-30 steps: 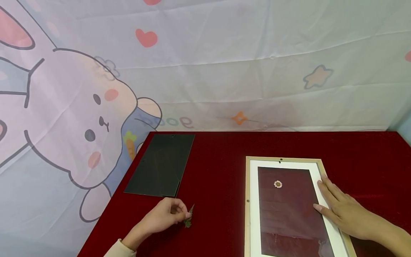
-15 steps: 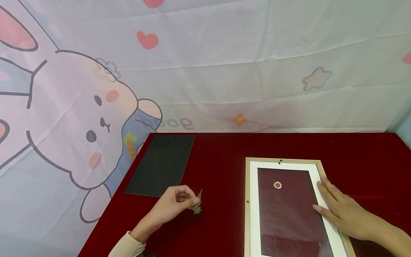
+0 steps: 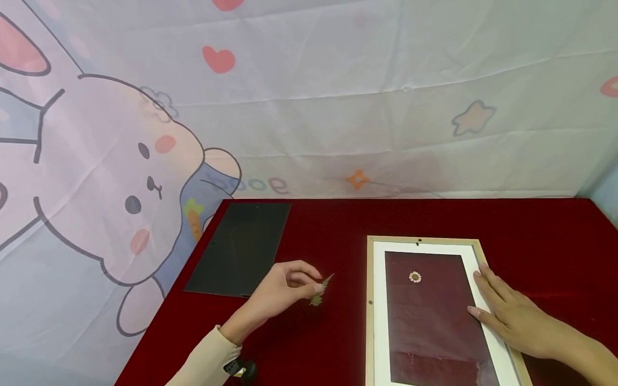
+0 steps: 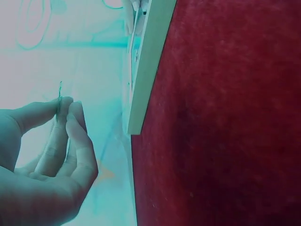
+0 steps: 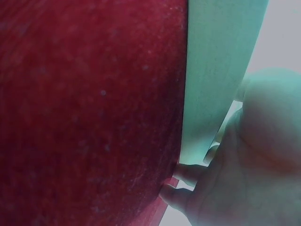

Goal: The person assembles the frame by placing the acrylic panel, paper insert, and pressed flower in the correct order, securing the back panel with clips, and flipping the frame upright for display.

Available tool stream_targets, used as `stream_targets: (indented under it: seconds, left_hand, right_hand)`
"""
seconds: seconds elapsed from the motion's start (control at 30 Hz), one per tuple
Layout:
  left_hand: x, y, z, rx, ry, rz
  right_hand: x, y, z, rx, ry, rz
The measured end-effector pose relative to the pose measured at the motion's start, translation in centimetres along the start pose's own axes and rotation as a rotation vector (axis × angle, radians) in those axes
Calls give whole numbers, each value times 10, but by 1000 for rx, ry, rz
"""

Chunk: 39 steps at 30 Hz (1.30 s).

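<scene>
Between thumb and fingertips my left hand (image 3: 285, 289) pinches a small pressed fern leaf (image 3: 316, 301), held over the red cloth left of the picture frame. In the left wrist view the leaf (image 4: 59, 92) appears edge-on as a thin sliver above the fingertips. My right hand (image 3: 516, 316) rests with straight fingers on the right side of the wooden picture frame (image 3: 369, 321). Inside that frame is a white mat (image 3: 381, 311) around a clear pane. A small pressed daisy (image 3: 415, 277) with pale pink petals lies on the pane near its top.
A dark backing board (image 3: 241, 241) lies at the table's left edge, beyond my left hand. Red cloth (image 3: 328, 230) covers the table. A printed curtain (image 3: 338, 107) with a cartoon rabbit hangs behind it. A black wrist device (image 3: 241, 370) shows by the left sleeve.
My left hand has moved right and away from me, carrying the fern leaf up toward the picture frame. The right hand and the daisy have stayed in place.
</scene>
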<state>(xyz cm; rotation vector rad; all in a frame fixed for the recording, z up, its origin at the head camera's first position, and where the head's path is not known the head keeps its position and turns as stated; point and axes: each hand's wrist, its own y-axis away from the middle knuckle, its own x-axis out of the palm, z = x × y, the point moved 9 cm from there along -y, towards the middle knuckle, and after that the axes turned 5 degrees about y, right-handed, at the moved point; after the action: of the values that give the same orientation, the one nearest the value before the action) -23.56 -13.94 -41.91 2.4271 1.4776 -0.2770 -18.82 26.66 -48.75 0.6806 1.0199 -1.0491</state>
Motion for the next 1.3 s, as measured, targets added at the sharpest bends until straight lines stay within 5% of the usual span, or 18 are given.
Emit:
stream_targets:
  seconds: [0.33, 0.93, 1.3]
  left_hand:
    - [25, -27, -18, 2, -8, 107]
    - [76, -73, -36, -2, 135, 150]
    - [116, -98, -43, -13, 125, 196]
  right_hand:
    - [-1, 0, 1, -2, -3, 2]
    - [-2, -2, 1, 11, 10, 3]
    - [-1, 0, 1, 11, -4, 17]
